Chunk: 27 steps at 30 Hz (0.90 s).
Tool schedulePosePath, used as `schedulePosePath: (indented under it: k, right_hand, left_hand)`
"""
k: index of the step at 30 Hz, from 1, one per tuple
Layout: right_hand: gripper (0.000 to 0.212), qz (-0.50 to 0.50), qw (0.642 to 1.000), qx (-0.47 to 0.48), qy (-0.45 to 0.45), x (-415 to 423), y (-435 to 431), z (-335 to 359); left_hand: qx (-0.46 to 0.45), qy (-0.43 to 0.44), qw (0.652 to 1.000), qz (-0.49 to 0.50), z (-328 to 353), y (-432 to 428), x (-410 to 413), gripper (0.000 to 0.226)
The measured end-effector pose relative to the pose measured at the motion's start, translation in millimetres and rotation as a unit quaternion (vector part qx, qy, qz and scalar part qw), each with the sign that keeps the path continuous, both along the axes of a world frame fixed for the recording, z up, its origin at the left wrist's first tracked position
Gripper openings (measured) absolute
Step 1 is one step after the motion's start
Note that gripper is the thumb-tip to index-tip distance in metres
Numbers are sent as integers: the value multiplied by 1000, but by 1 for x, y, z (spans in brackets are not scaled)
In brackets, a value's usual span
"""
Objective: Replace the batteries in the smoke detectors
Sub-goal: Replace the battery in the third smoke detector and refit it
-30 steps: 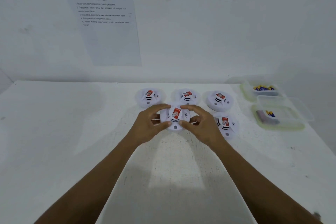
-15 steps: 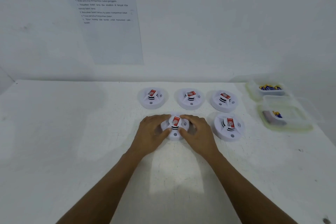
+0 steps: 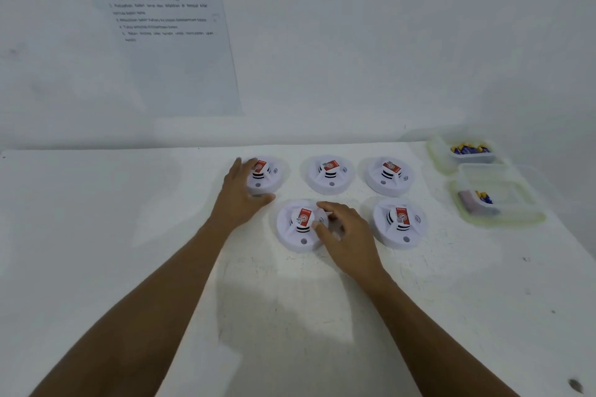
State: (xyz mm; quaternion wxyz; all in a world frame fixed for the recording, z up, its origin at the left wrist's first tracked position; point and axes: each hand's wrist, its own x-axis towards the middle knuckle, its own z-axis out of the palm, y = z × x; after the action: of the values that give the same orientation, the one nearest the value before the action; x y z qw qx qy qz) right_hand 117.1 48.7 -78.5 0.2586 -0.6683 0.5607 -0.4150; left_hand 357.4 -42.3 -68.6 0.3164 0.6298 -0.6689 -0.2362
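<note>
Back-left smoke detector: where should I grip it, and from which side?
Grip the back-left smoke detector by its round outer rim, coming from its open left and near sides, where the left hand already is. It lies flat; the raised centre with the red label looks too small for a hold.

Five round white smoke detectors sit upright on the white table [image 3: 129,235], each with a red label on its raised centre: three in a back row [image 3: 263,176] [image 3: 329,174] [image 3: 387,176] and two in front [image 3: 301,226] [image 3: 400,222]. At the table's right edge, two clear containers hold batteries, the far one [image 3: 464,153] blue and yellow cells, the near one [image 3: 496,196] only a few.
</note>
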Motion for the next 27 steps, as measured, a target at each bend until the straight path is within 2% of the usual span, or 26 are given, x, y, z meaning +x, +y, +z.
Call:
schedulePosePath:
  k: [4,10,12,15,19,21,24,27]
  right_hand:
    - [39,3,1000,4,-10,0,2,-1]
    - [30,4,999,-15,-44,-6,-4,17]
    - [36,21,998,-66,-12,-12,-11,33]
    - [44,51,983,-157,79,-10,-29,61]
    - [41,77,968,-200,130,-5,-41,78]
    - [39,61,975,-192,96,-7,-38,82]
    - [44,32,991,-110,-72,-12,-31,92]
    - [49,25,980,-7,-200,-17,-25,99]
  left_hand:
    - [-73,34,997,0,2,0,-1,71]
    - [-112,54,992,3,20,16,-4,70]
    - [-122,85,989,-14,36,22,-10,72]
    - [-88,125,987,-40,60,30,-23,84]
    - [-85,131,986,-68,75,38,-45,86]
    - [-78,147,984,-59,76,41,-49,79]
    - [-66,172,980,-79,77,46,-47,70]
    - [-68,114,978,-158,76,52,-50,83]
